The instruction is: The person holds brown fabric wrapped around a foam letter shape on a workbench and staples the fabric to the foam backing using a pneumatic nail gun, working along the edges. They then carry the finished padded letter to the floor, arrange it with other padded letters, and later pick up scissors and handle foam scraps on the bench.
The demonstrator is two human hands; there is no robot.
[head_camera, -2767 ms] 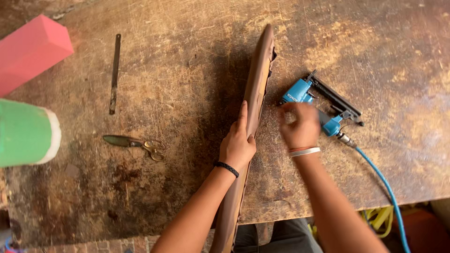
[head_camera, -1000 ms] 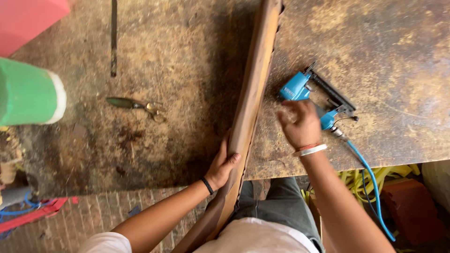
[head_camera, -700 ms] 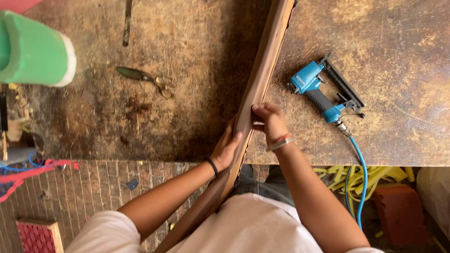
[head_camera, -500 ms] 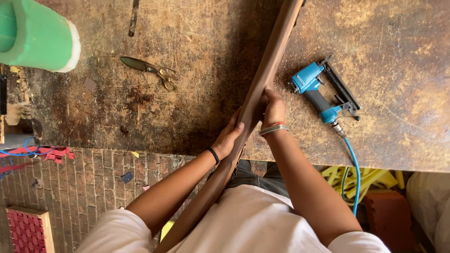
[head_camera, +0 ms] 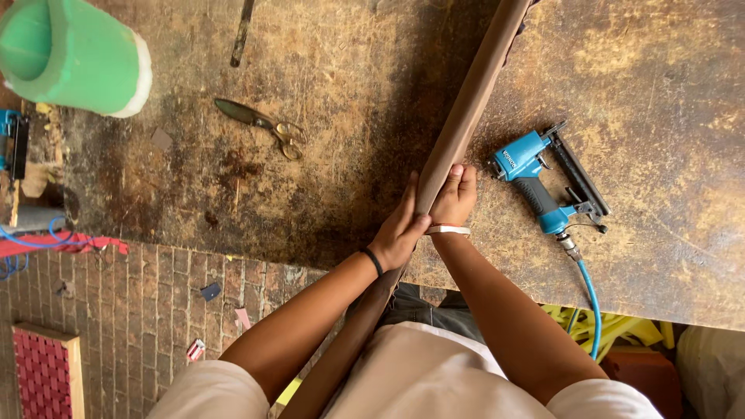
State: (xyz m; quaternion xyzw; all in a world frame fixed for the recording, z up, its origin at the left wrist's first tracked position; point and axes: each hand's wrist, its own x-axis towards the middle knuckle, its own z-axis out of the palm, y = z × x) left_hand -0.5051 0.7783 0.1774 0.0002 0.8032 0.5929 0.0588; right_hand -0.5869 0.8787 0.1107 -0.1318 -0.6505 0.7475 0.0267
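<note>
At the workbench's (head_camera: 233, 194) near edge, I now have both hands on the long brown padded strip (head_camera: 473, 101): my right hand (head_camera: 454, 198) has left the blue staple gun (head_camera: 535, 182), fingers wrapped beside my left hand (head_camera: 400, 233), so stapling pauses while I reposition.

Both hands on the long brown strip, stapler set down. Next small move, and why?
Probably reach the right hand back to the blue pneumatic stapler. Both hands grip the long brown fabric-covered strip where it crosses the worn wooden table; the left hand could hold it alone, and the stapler lies just right.
</note>
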